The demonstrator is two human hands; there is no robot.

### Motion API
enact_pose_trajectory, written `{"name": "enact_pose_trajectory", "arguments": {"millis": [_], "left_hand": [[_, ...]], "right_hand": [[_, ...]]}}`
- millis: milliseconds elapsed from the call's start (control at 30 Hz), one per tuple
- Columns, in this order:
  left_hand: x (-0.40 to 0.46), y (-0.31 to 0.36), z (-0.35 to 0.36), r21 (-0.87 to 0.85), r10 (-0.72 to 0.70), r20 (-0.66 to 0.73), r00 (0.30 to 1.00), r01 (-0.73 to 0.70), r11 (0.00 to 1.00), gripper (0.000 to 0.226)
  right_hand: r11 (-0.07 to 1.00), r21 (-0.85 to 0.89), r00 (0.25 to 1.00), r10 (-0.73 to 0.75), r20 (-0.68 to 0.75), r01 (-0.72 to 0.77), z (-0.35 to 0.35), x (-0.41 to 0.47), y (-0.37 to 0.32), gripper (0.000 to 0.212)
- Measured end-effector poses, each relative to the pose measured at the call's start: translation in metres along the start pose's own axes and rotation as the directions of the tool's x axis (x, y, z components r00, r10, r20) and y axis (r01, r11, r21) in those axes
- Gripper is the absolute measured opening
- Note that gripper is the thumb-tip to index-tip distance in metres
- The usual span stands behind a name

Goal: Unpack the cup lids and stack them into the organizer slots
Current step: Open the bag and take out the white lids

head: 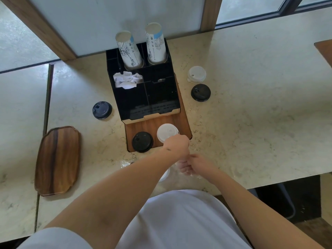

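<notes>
The left hand's (177, 143) fingers are curled down over the near edge of the white lids (167, 134), seemingly pinching or pressing them. The fingertips are hidden behind the knuckles, so how firm the hold is cannot be told. My guess is that the hand is seating this stack in the right slot of the organizer (143, 83), on its wooden front tray (143, 127), where it stands just beside a black lid (142, 141) in the left slot: whites and blacks kept apart.

The right hand (193, 165) lies near the desk's (251, 123) front edge with fingers curled narrow over something clear and crinkled. That is probably the plastic sleeve (125, 163) the lids came in, held down so that more can be drawn out. A pale round shape under the left forearm may be further lids, but it is too hidden to say.

Three lids are not yet filed. One black lid (102, 110) lies left of the organizer. A white one (196, 74) and a black one (200, 92) lie to its right, just beside each other. Cups (131, 49) stand inverted in the organizer's back holes, napkins (127, 79) in a middle bin. A wooden tray (57, 160) sits towards the desk's left edge, clear of the work.
</notes>
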State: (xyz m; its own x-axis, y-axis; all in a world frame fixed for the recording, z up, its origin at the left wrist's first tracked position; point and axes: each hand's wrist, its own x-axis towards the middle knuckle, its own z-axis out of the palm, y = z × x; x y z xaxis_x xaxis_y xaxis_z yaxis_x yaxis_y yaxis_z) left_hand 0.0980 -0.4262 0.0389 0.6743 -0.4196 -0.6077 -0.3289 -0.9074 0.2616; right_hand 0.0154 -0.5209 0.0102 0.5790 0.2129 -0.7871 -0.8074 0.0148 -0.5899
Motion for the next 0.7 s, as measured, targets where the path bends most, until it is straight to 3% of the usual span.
{"name": "enact_pose_trajectory", "arguments": {"millis": [67,267,600,700], "left_hand": [[0.000,-0.003,0.001,-0.031,0.000,-0.006,1.000,0.000,1.000,0.019],[0.001,-0.005,0.004,-0.082,-0.005,-0.051,0.999,0.001,0.997,0.018],[0.000,-0.004,0.002,-0.135,0.014,-0.063,0.998,-0.023,0.991,0.019],[-0.003,-0.003,0.001,-0.143,0.024,-0.058,0.998,-0.032,0.989,0.021]], "right_hand": [[0.993,0.095,0.997,0.074,-0.021,-0.072,-0.001,0.002,-0.003,0.026],[0.998,0.045,0.998,0.055,-0.039,-0.053,-0.004,0.009,0.000,0.018],[0.973,-0.207,0.995,0.094,-0.036,-0.100,0.007,0.017,-0.007,0.034],[0.966,-0.238,0.994,0.104,-0.020,-0.105,0.012,0.021,-0.006,0.024]]}}
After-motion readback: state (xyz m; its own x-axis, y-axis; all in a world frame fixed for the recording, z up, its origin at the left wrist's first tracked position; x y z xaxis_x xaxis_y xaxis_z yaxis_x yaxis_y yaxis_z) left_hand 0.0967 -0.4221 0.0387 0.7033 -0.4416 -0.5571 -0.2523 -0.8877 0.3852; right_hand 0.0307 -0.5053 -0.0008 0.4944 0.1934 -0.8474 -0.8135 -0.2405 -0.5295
